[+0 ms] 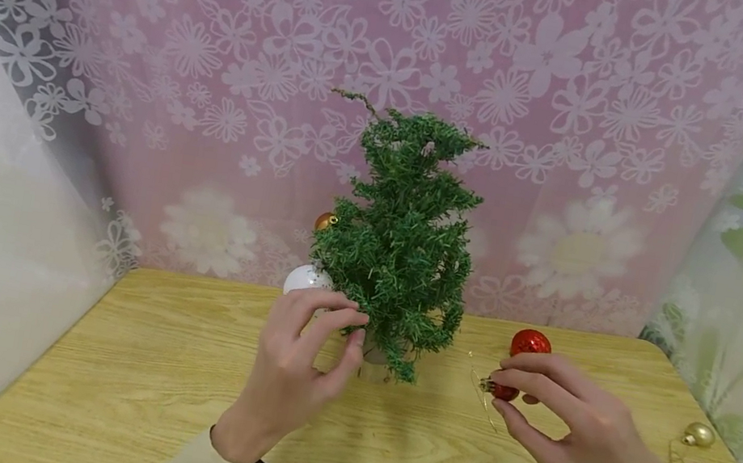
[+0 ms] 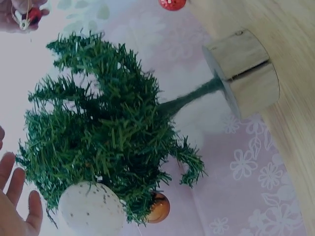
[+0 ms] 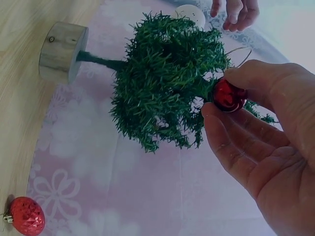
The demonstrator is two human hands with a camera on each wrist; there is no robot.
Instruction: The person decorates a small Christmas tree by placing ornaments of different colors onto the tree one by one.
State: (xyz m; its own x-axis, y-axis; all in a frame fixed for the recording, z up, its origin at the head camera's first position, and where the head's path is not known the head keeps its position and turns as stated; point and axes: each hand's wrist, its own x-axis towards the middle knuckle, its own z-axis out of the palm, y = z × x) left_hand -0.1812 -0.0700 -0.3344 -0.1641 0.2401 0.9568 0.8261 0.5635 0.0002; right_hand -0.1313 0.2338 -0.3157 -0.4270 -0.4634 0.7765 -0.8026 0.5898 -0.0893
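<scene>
In the head view, find the small red bauble [image 1: 504,392] to the right of the artificial tree [image 1: 397,252] and apart from it, pinched between thumb and fingertips of the right hand [image 1: 583,422], with cap and gold cord [image 1: 486,405] facing the branches. Note also the left hand [image 1: 302,355] beside the lower branches, loosely bent with only a small gap between thumb and fingertips; cannot tell here of any contact with the needles. See a red faceted ornament [image 1: 532,342] on the table [image 1: 172,362] just behind the right hand, and a white ball [image 1: 306,278] and a copper bauble [image 1: 325,221] at the tree's left edge. In the left wrist view, find the left fingers relaxed, spaced and empty, near the tree, with the wooden base [image 2: 253,91] well clear of them. Probably best used for steadying a branch, gently, without brushing the white ball. In the right wrist view, see the pinch nearly closed around the small red bauble, cord loop standing free past the thumb. To handle it well, press lightly, keep the loop open and clear of the fingers, and approach slowly to avoid snagging.
</scene>
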